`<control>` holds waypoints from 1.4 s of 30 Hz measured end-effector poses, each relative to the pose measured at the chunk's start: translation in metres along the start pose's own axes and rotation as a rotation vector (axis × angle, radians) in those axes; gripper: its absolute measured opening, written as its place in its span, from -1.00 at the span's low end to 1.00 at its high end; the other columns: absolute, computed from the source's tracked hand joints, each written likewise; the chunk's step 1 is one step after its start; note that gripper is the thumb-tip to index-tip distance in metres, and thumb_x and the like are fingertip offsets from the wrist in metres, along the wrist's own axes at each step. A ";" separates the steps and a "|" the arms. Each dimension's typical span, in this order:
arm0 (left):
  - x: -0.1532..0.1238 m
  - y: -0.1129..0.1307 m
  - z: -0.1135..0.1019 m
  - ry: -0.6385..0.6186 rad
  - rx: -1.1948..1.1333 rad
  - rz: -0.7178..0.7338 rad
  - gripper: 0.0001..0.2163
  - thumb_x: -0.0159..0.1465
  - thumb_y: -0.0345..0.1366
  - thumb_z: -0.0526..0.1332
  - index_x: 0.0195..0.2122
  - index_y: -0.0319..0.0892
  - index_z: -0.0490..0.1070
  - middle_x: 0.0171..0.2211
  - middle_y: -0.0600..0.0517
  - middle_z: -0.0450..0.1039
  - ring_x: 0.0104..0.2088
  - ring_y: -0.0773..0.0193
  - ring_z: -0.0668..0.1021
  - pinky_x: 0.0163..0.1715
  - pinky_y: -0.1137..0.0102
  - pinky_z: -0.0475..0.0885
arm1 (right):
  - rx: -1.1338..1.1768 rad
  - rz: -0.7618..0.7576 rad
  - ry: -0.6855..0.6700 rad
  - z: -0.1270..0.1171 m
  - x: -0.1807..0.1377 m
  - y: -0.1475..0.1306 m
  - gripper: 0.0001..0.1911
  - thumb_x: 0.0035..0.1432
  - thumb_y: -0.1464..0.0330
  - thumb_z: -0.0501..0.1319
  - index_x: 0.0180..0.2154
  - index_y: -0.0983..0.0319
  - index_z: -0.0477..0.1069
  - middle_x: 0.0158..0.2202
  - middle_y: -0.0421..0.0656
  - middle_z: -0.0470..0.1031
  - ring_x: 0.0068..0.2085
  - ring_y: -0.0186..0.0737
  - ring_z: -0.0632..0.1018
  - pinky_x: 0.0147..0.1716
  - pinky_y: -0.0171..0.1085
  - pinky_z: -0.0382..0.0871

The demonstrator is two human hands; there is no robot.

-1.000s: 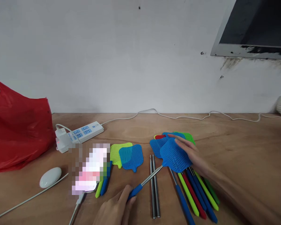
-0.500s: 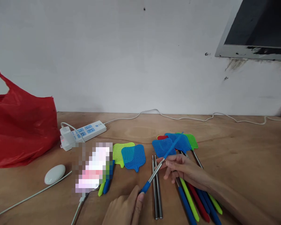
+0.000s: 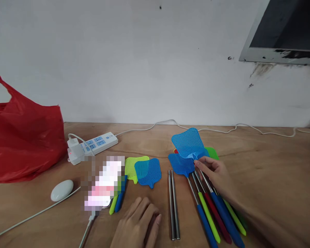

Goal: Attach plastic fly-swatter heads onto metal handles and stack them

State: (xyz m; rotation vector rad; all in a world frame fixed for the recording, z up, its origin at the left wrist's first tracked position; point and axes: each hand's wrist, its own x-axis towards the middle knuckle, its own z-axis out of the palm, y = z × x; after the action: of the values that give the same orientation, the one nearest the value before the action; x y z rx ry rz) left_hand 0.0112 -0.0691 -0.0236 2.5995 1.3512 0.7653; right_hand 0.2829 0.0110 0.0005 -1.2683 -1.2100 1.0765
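Observation:
My right hand (image 3: 217, 175) pinches a blue fly swatter (image 3: 188, 141) at its neck, with the mesh head raised and tilted above a bunch of swatters. In that bunch, a blue swatter head (image 3: 180, 164) and a green one (image 3: 212, 152) show, with coloured handles (image 3: 209, 218) toward me. My left hand (image 3: 138, 224) lies palm down on the table, holding nothing, its fingers loosely bent. Two metal rods (image 3: 173, 206) lie between my hands. Farther left are a loose blue swatter head (image 3: 152, 172) overlapping a yellow-green head (image 3: 130, 168).
A blurred-out bright phone (image 3: 105, 182) lies left, beside a blue handle (image 3: 120, 199) and a yellow-green handle (image 3: 113, 205). Beyond are a power strip (image 3: 103, 144), a white oval object (image 3: 62, 190) and a red plastic bag (image 3: 26, 141). A white cable (image 3: 170, 120) runs along the wall.
My left hand has let go of the blue swatter's handle and dropped to the table. My right hand has turned the swatter and moved it right, over the bunch.

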 end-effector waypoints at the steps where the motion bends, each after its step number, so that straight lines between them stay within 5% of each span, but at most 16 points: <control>1: 0.000 -0.002 0.001 0.016 0.040 0.022 -0.82 0.39 -0.39 0.02 -0.25 -0.09 0.39 -0.26 -0.02 0.54 -0.26 0.11 0.62 -0.28 0.25 0.57 | -0.081 -0.053 0.027 -0.002 0.002 0.002 -0.57 0.03 -0.01 0.35 -0.51 0.21 0.38 -0.74 -0.35 0.29 -0.71 -0.41 0.28 -0.71 -0.41 0.11; 5: 0.000 -0.009 0.007 0.177 0.213 0.108 -0.82 0.36 -0.36 0.09 -0.05 -0.14 0.38 0.03 -0.15 0.49 0.07 -0.05 0.52 -0.08 0.08 0.55 | -0.564 -0.206 0.077 -0.008 0.008 0.012 -0.56 0.24 0.00 0.07 -0.52 0.17 0.31 -0.76 -0.31 0.25 -0.68 -0.31 0.31 -0.65 -0.33 0.11; 8: -0.002 -0.016 0.014 0.258 0.329 0.129 -0.76 0.37 -0.29 0.11 0.03 -0.18 0.37 0.15 -0.19 0.41 0.20 -0.14 0.40 0.01 -0.05 0.49 | -0.876 -0.285 0.109 -0.010 0.010 0.016 -0.60 0.23 0.10 0.05 -0.56 0.16 0.27 -0.73 -0.27 0.26 -0.63 -0.27 0.33 -0.58 -0.30 0.07; 16: -0.011 -0.022 0.024 0.208 0.411 -0.028 -0.66 0.37 -0.16 0.11 0.11 -0.16 0.37 0.25 -0.22 0.29 0.27 -0.25 0.30 0.02 -0.13 0.45 | -1.200 -0.282 0.135 -0.014 0.008 0.016 -0.70 0.14 0.26 0.16 -0.61 0.16 0.32 -0.61 -0.15 0.45 -0.55 -0.18 0.39 -0.53 -0.27 -0.08; 26: -0.010 -0.019 0.016 0.208 0.386 -0.088 -0.71 0.36 -0.21 0.12 0.06 -0.16 0.36 0.22 -0.23 0.31 0.25 -0.24 0.33 0.02 -0.15 0.47 | -1.398 -0.332 0.168 -0.019 0.004 0.007 -0.72 0.21 0.22 0.16 -0.52 0.17 0.33 -0.60 -0.15 0.45 -0.54 -0.14 0.44 -0.53 -0.25 -0.09; 33: -0.010 -0.016 0.013 0.201 0.300 -0.075 -0.75 0.38 -0.27 0.10 0.05 -0.14 0.34 0.24 -0.20 0.29 0.24 -0.15 0.36 0.02 -0.03 0.51 | -1.032 -0.796 -0.321 0.004 -0.019 -0.001 -0.84 0.29 0.42 0.10 -0.29 0.21 0.45 -0.41 -0.15 0.49 -0.34 -0.19 0.46 -0.30 -0.23 0.24; 38: -0.008 -0.017 0.013 0.214 0.300 -0.089 -0.75 0.35 -0.25 0.12 0.03 -0.12 0.36 0.17 -0.18 0.38 0.19 -0.20 0.41 -0.03 -0.08 0.53 | -0.987 -0.787 -0.529 0.013 -0.028 -0.003 -0.64 0.23 0.51 0.14 0.02 0.15 0.48 -0.23 -0.10 0.50 -0.18 -0.10 0.43 -0.16 -0.11 0.25; 42: -0.008 -0.015 0.009 0.179 0.184 -0.084 -0.79 0.36 -0.29 0.13 0.01 -0.07 0.36 0.09 -0.10 0.43 0.09 -0.04 0.51 -0.04 0.07 0.55 | -0.988 -0.728 -0.568 0.011 -0.028 -0.005 -0.65 0.23 0.51 0.15 -0.01 0.11 0.50 -0.22 -0.12 0.49 -0.17 -0.11 0.42 -0.16 -0.10 0.23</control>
State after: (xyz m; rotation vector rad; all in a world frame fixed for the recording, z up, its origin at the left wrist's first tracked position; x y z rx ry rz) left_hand 0.0007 -0.0651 -0.0392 2.6425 1.6435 0.9203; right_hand 0.2695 -0.0164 0.0033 -1.0182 -2.5762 0.2378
